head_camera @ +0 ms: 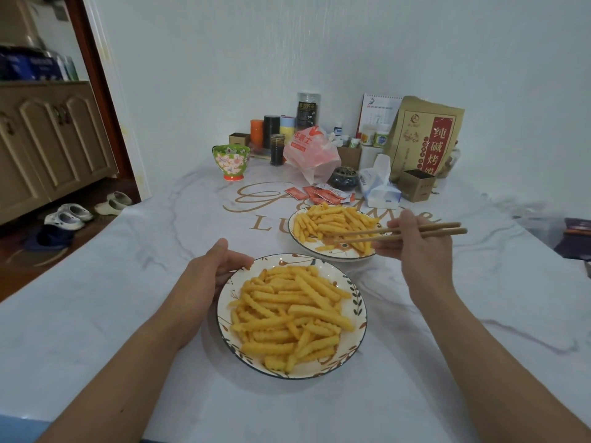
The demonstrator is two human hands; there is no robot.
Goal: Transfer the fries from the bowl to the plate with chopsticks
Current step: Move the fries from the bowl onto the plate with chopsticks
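Near dish (359, 310) sits closest to me, centre of the table (128, 282), heaped with crinkle fries (287, 314). Most lie with long axes running left-near to right-far, a few crosswise. My left hand (220, 266) is curled on its far-left rim, thumb on top, fingers under the edge.

Far dish (295, 233) is up and right, just beyond the near one, rims close but apart. It has its own fries (332, 220) piled mostly in the far half; the near rim area is partly bare.

My right hand (419, 241) is closed on the chopsticks (403, 233), hovering over the far dish's right edge. Sticks run nearly horizontal, butts right, tips left over the fries. Tips are narrow, slightly apart; can't tell if they pinch anything.

Open tabletop left and right of both dishes, and in front of me. Clutter crowds the far edge: sauce packets (319, 194) and tissue pack (379, 183) just behind the far dish, floral cup (231, 161) farther left.
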